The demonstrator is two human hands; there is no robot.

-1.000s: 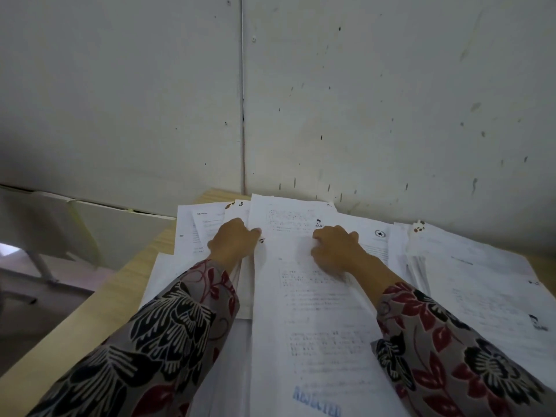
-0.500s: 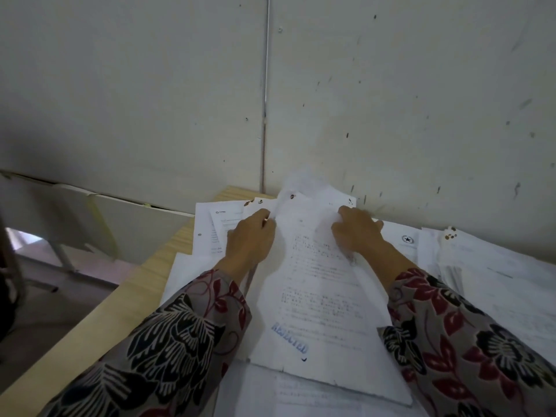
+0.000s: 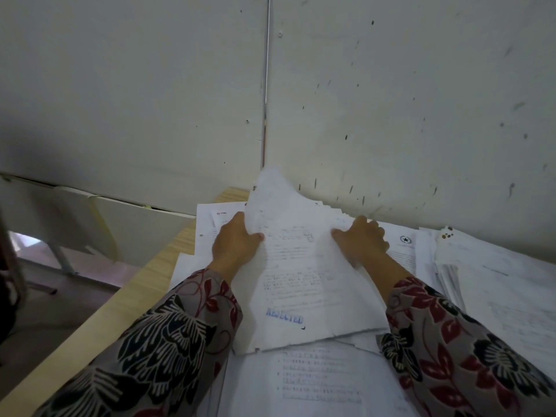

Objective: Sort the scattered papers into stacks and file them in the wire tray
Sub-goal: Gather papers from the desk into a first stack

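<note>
**Sheaf lifted by its far edge, wire tray nowhere in view**

Where a second ago lay flat under two palms, now raised — a sheaf of papers (image 3: 304,275), far edge pulled up off the desk and curling toward the wall (image 3: 391,85), near edge resting on the sheets below. Stamped in blue near the bottom: "REJECTED" (image 3: 284,316). Held at both sides: left hand (image 3: 236,243) pinching the left margin, thumb on the printed face, fingers hidden behind; right hand (image 3: 361,239) closed on the right margin, thumb on top, knuckles bent. Both in floral sleeves (image 3: 168,350).

Underneath and all around, more loose sheets — a printed page (image 3: 319,374) at the near edge, a page with a star emblem (image 3: 404,240) just right of the right hand, a thicker pile (image 3: 487,266) further right, others poking out far left. Bare wooden desk edge (image 3: 144,284) along the left.

Likely meaning for the task: one bundle gathered and separated from the spread, probably about to be squared up or moved. Sorting clearly far from finished; no wire tray visible, so filing not begun as far as can be told.
</note>
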